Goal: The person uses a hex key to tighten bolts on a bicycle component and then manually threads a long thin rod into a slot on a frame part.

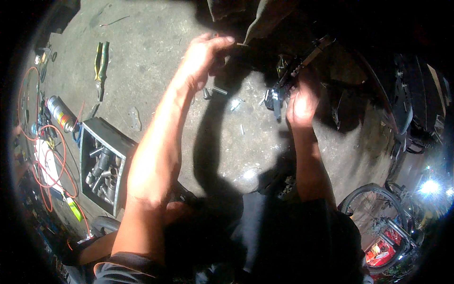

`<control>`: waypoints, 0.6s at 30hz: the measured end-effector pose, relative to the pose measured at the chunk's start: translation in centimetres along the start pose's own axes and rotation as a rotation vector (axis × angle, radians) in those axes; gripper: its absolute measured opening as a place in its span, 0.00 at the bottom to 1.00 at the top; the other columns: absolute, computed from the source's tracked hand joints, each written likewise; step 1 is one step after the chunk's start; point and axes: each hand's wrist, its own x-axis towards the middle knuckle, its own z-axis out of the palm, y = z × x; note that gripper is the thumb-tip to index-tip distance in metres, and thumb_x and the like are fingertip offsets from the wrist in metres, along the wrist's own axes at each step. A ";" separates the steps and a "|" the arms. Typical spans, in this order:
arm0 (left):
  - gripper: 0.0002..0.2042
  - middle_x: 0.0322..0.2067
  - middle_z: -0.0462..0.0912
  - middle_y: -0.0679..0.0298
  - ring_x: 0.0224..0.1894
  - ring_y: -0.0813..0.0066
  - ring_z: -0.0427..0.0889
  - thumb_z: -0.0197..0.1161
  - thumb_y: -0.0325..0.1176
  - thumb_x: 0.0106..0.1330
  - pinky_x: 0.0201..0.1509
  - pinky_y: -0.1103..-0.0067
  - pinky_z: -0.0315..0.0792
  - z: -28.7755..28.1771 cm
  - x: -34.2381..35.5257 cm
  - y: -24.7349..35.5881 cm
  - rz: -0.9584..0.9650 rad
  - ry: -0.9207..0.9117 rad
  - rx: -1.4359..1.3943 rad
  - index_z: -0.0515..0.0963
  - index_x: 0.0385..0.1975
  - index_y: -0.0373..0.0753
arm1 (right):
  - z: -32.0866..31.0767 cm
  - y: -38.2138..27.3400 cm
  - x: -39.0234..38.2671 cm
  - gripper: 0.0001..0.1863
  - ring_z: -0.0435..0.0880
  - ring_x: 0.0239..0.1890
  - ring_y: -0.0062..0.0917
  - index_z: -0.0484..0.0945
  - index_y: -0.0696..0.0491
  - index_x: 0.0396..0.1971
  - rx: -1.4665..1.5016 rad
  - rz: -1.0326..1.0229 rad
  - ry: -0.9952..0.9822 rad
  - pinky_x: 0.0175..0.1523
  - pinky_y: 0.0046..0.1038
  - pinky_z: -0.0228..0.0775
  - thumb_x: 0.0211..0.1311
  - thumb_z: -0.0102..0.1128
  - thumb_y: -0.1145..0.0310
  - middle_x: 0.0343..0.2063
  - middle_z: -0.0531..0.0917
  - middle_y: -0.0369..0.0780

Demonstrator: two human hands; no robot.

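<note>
My left hand (205,57) is raised over the floor at the upper middle, its fingers curled in and its thumb stretched to the right. A small bit of red shows at its knuckles; what it grips, if anything, is hidden. On the right, my right hand (302,104) is closed around a dark metal mechanical part (279,92) with a flat blade-like end pointing down. Shadow hides much of that part. Below and between the hands, a short bolt (206,93) and a metal pin (219,91) lie on the concrete.
Left of my forearm stands a metal box (124,158) of sockets. Beyond it are a spray can (60,113), an orange cable (63,156) and green-yellow pliers (100,71). A flat metal plate (135,118) lies nearby. A wheel (376,189) stands at lower right beside a bright lamp (430,187).
</note>
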 end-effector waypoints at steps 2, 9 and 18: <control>0.13 0.26 0.75 0.62 0.25 0.74 0.71 0.60 0.39 0.58 0.27 0.77 0.65 -1.8 2.1 -0.7 0.165 -0.105 0.211 0.73 0.35 0.35 | 0.2 -0.1 -0.3 0.17 0.73 0.45 0.22 0.72 0.57 0.47 -0.044 0.011 0.012 0.52 0.27 0.62 0.58 0.55 0.70 0.42 0.77 0.35; 0.25 0.35 0.81 0.48 0.43 0.56 0.79 0.54 0.54 0.60 0.47 0.65 0.72 -2.6 3.0 1.6 0.553 -0.129 1.164 0.78 0.39 0.34 | -0.8 0.2 0.3 0.15 0.74 0.45 0.23 0.74 0.57 0.45 0.016 -0.059 -0.013 0.53 0.27 0.62 0.57 0.56 0.69 0.42 0.77 0.37; 0.17 0.27 0.79 0.61 0.27 0.75 0.75 0.55 0.44 0.61 0.33 0.77 0.68 -2.1 1.6 2.0 0.317 -0.128 0.612 0.77 0.34 0.34 | -1.0 0.6 0.7 0.14 0.73 0.43 0.24 0.74 0.58 0.44 0.023 -0.023 -0.070 0.52 0.28 0.63 0.58 0.54 0.70 0.42 0.77 0.38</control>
